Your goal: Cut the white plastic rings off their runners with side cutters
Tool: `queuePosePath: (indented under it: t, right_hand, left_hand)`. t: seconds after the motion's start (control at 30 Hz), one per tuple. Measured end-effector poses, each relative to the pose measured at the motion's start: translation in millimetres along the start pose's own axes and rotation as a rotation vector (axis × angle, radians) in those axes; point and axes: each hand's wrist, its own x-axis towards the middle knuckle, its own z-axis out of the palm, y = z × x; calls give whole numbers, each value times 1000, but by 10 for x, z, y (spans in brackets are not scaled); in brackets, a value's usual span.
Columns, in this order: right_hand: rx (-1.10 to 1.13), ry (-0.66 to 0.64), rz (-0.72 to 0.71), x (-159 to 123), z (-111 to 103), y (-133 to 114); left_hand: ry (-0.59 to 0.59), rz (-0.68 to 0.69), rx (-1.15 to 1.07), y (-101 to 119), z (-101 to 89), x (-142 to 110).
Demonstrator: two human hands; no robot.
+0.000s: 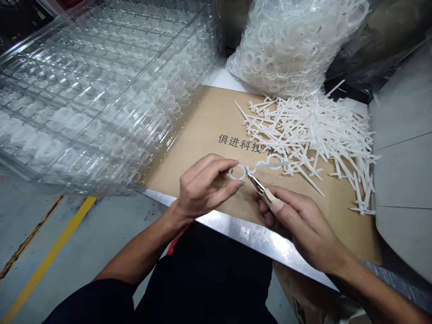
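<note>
My left hand (202, 186) pinches a white plastic ring (237, 172) between thumb and fingers, above a brown cardboard sheet (199, 135). The ring is joined to a moulded strip (270, 165) with further rings, which runs off to the right. My right hand (297, 220) grips small cutters (261, 191) with beige handles, and their metal tips touch the strip right beside the ring. A loose heap of white plastic moulded runners (310, 139) lies on the cardboard to the right of my hands.
A clear bag of white plastic rings (283, 45) stands behind the heap. Stacked transparent blister trays (91, 99) rise on the left. The steel table edge (236, 229) runs below the cardboard, a grey panel (405, 135) stands at the right, and a yellow-lined floor (50, 252) lies lower left.
</note>
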Motion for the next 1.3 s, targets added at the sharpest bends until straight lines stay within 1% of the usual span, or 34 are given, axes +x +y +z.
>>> queuePosePath:
  t: [0.4,0.67,1.3]
  right_hand:
    - [-5,0,5,-12,-5,-5]
    - [14,-2,42,-21,1,15]
    - [15,-9,42,-28,-6,1]
  left_hand:
    - [2,10,9,0,-3,-1]
    - [0,8,15,8,-4,-6]
    - [9,19,28,6,0,2]
